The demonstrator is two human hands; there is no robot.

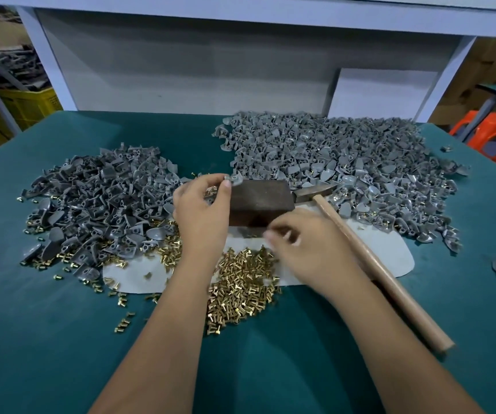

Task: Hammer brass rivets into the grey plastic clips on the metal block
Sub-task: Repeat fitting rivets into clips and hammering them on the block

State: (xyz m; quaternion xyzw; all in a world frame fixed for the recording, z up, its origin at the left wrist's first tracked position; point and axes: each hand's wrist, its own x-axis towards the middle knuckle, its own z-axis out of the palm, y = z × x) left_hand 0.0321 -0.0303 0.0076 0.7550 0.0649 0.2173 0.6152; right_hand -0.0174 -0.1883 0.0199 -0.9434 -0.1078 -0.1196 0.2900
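Shiny brass rivets (242, 282), heaped loosely

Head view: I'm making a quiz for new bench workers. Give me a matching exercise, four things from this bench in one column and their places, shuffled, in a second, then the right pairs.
Things:
1. hammer
2. grey clip
3. loose brass rivets
4. metal block

Places:
A. heaped on the table between the two forearms
B. lying to the right of the right hand, head by the block
C. pinched in the left hand at the block's top left corner
D. standing between the two clip piles

Pairs: 1-B, 2-C, 3-A, 4-D
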